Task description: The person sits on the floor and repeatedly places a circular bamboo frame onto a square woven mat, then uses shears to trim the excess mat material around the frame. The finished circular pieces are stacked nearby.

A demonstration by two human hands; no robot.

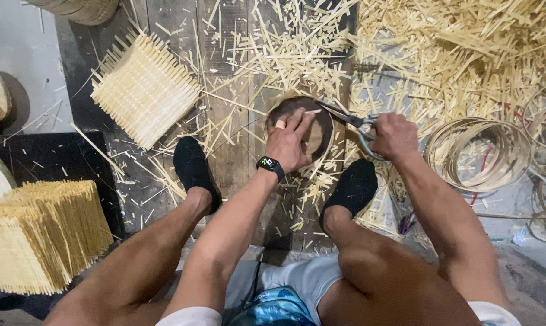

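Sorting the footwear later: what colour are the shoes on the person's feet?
Plain black, both shoes, best seen in the head view.
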